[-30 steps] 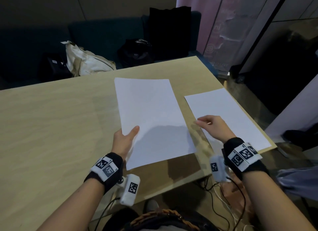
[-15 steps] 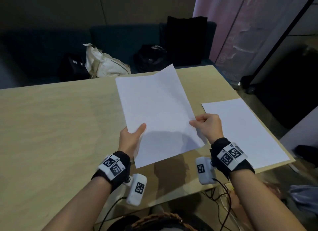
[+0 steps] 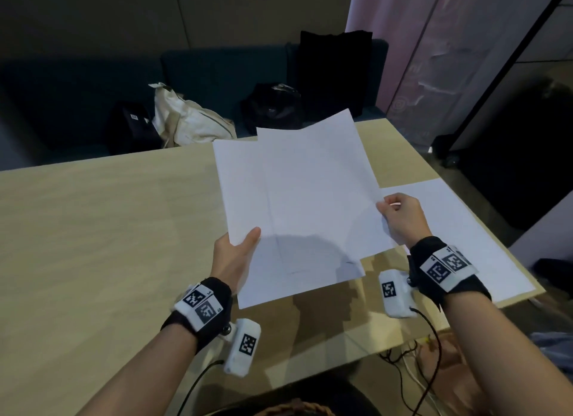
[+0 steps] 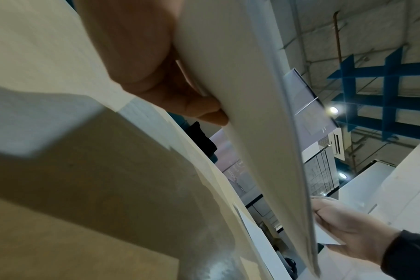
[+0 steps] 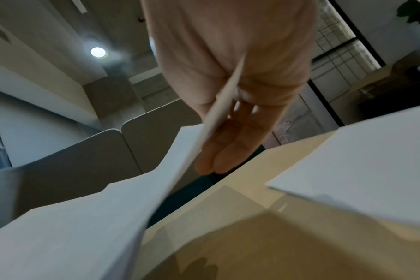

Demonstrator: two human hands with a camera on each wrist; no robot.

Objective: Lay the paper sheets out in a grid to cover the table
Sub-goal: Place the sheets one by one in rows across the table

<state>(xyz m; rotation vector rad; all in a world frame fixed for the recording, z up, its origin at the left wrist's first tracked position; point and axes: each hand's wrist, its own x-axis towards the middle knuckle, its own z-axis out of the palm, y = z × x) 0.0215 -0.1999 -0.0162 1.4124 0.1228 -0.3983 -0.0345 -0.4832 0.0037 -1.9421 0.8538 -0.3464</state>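
A small stack of white paper sheets [image 3: 248, 198] hangs tilted above the light wooden table [image 3: 93, 229]. My left hand [image 3: 245, 242] grips the stack's left edge, thumb on top and fingers [image 4: 156, 75] beneath. My right hand [image 3: 383, 204] pinches the right edge of the top sheet [image 3: 316, 173], which is shifted right and away from the rest. In the right wrist view that sheet's edge [image 5: 223, 106] runs between thumb and fingers. One more sheet [image 3: 465, 229] lies flat by the table's right edge, seen too in the right wrist view [image 5: 360, 170].
A cream tote bag [image 3: 186, 124] and black bags [image 3: 273, 105] sit on the dark bench behind the table. Cables [image 3: 418, 353] hang below the near right edge. The table's left half shows bare wood.
The stack was lifted off the table by my left hand. My right hand left the laid sheet, took the top sheet's right edge and drew it rightward off the stack.
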